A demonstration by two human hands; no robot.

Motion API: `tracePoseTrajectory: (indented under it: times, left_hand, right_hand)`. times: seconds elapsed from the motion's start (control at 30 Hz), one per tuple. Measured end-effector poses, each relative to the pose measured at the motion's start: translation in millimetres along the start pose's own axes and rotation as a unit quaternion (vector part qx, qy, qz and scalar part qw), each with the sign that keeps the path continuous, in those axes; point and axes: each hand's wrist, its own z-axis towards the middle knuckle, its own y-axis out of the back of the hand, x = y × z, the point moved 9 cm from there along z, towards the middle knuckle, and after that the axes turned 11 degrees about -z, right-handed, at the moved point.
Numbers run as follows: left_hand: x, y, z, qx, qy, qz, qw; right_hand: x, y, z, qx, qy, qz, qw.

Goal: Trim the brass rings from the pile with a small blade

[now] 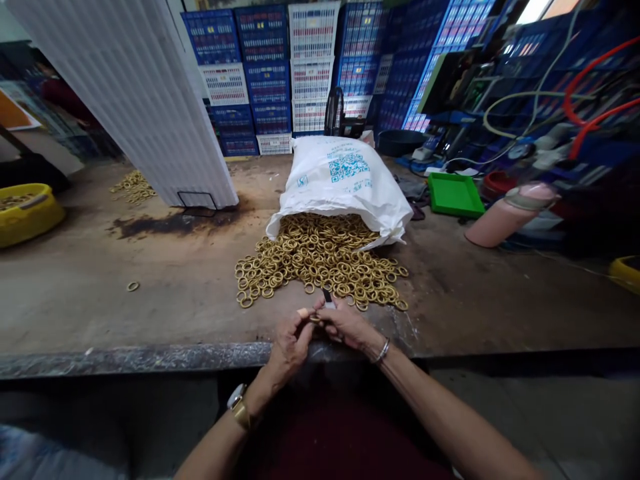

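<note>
Close to the table's front edge, my left hand [290, 339] pinches a brass-coloured ring [315, 319]. My right hand [351, 325] meets it there, closed around a small tool [327, 297] with a flat black end and a pale part below it; its exact kind is hard to make out. Just beyond my fingers spreads a heap of similar rings [320, 263]. They spill from the mouth of a white woven sack [310, 180] lying on its side. One loose ring [133, 286] lies apart on the left.
A white corrugated panel [165, 113] leans at left near a smaller ring pile [134, 187] and a yellow basin [30, 217]. On the right are a green tray [455, 195] and a pink bottle [510, 217]. Stacked blue and white crates [270, 90] stand behind the table.
</note>
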Motion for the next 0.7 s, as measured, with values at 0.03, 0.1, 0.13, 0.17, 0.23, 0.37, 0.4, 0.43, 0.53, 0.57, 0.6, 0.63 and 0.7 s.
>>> tracePoseTrajectory:
  times: [0.03,0.1,0.13,0.17,0.23,0.37,0.4,0.43,0.53,0.57,0.6,0.63,0.7]
  left_hand:
    - [1.3,-0.2,-0.4,0.0,0.008,0.001,1.0]
    - [4.5,1.8,-1.1,-0.007,0.023,0.009,1.0]
    - [5.8,2.8,-1.5,-0.009,0.028,0.015,0.999]
    - [6.7,3.4,-1.7,-0.01,0.032,0.02,0.999]
    - [7.7,3.8,-1.9,-0.013,0.035,0.027,0.999]
    - [10.1,2.0,-2.0,-0.02,0.068,-0.005,0.997]
    - [12.8,1.6,-2.6,-0.023,0.092,-0.027,0.995]
    - [16.1,0.5,-3.7,-0.022,0.122,-0.053,0.991]
    - [23.9,-6.2,-8.8,0.001,0.199,-0.156,0.967]
    - [24.8,-8.9,-10.4,0.013,0.214,-0.194,0.957]
    - [25.3,-10.8,-11.8,0.021,0.224,-0.229,0.947]
    - [25.8,-11.7,-12.9,0.024,0.231,-0.259,0.938]
    - [27.5,-10.2,-14.1,0.014,0.237,-0.292,0.926]
  right_hand:
    - [-0.8,-2.0,-0.7,0.006,-0.004,0.004,1.0]
    - [-0.2,-3.8,-1.1,0.006,0.003,-0.002,1.0]
    - [1.2,-3.6,-1.0,-0.001,0.014,-0.012,1.0]
    - [3.0,-2.8,-0.8,-0.012,0.028,-0.026,0.999]
    - [7.0,-1.5,-0.6,-0.031,0.057,-0.066,0.996]
    - [10.0,0.2,1.5,-0.061,0.084,-0.135,0.985]
    - [9.7,0.6,2.3,-0.065,0.084,-0.142,0.984]
    - [9.1,0.9,3.1,-0.068,0.083,-0.145,0.984]
    - [7.9,-1.1,5.1,-0.058,0.083,-0.143,0.985]
    - [7.4,-2.4,5.7,-0.048,0.082,-0.14,0.986]
    - [6.7,-3.0,6.3,-0.041,0.079,-0.135,0.987]
    - [5.7,-2.3,6.7,-0.04,0.074,-0.133,0.987]
    - [5.3,4.1,6.5,-0.067,0.069,-0.149,0.984]
